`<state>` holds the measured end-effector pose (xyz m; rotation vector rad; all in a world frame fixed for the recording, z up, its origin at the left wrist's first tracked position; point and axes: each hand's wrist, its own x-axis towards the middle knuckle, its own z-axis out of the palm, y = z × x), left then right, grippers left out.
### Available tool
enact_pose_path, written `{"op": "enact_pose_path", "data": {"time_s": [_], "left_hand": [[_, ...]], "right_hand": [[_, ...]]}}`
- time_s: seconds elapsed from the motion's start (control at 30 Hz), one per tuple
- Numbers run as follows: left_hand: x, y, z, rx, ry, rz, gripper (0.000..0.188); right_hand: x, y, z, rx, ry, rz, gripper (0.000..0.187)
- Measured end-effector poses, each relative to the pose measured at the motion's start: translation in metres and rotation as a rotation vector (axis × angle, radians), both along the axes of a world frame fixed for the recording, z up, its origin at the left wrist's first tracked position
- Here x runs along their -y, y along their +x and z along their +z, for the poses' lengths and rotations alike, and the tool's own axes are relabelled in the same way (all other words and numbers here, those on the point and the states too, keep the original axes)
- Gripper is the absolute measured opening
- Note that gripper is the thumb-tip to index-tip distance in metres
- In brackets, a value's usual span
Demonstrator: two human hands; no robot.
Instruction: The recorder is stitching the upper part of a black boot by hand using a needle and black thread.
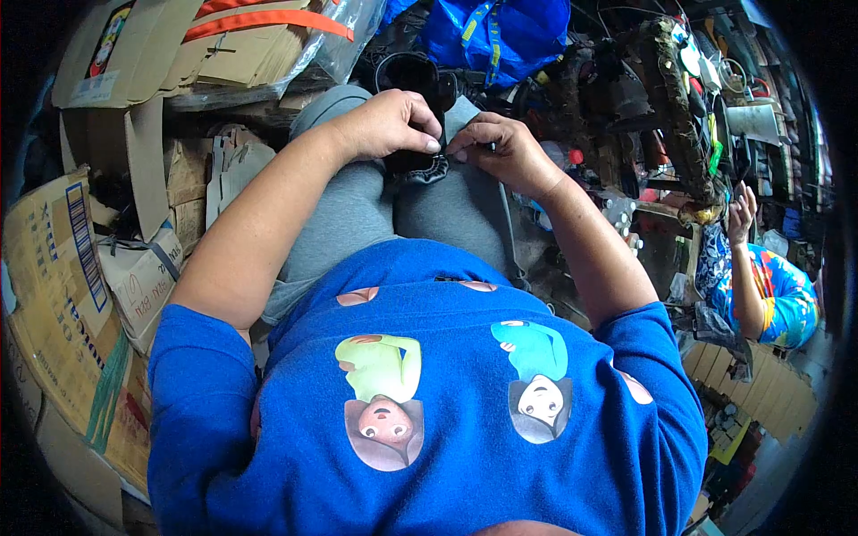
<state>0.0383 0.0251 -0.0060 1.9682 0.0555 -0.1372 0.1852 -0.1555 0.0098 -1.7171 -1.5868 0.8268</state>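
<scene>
The left hand [393, 125] is nearly closed, its curled fingers and thumb gripping the upper left side of a glossy black piece [422, 171] with a gathered rim, which lies over the lap; the fingers cover much of it, and what it is cannot be made out. The right hand [514, 156] is at the right edge of the black piece, fingers bent toward the thumb; whether the tips have closed on anything is too small to tell. Just beyond the black piece, a dark rounded form [389, 71] merges into shadow, so its link to the piece is unclear. Under the piece are grey trousers [456, 219], and nearer the body than it a blue shirt [465, 313] with printed figures hides the upper lap. Farther beyond the piece sits a shiny blue bag [527, 40], cut off by the upper edge. Well to its left are stacked flat cardboard [246, 58] with orange straps [290, 20] and a bent-looking carton [54, 295]. Far to its right, past dim, tangled clutter [657, 98], another person [782, 295] in a bright patterned top shows only partly, one hand [742, 214] raised.
</scene>
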Motion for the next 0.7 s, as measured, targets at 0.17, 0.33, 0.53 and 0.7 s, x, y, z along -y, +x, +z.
{"op": "enact_pose_path", "data": {"time_s": [0.17,0.33,0.53,0.7], "left_hand": [[-0.005,-0.001,0.009,-0.049,-0.004,-0.106,0.025],[-0.005,-0.001,0.016,-0.090,0.119,-0.219,0.030],[-0.003,0.000,0.010,-0.081,0.126,-0.255,0.032],[-0.005,-0.005,0.012,-0.023,0.174,-0.284,0.034]], "right_hand": [[0.011,-0.012,-0.001,0.108,0.085,-0.070,0.019],[0.017,-0.024,0.008,0.194,0.104,-0.080,0.024],[0.016,-0.034,0.022,0.376,0.076,-0.062,0.023],[-0.003,-0.046,0.051,0.829,-0.028,0.208,0.016]]}}
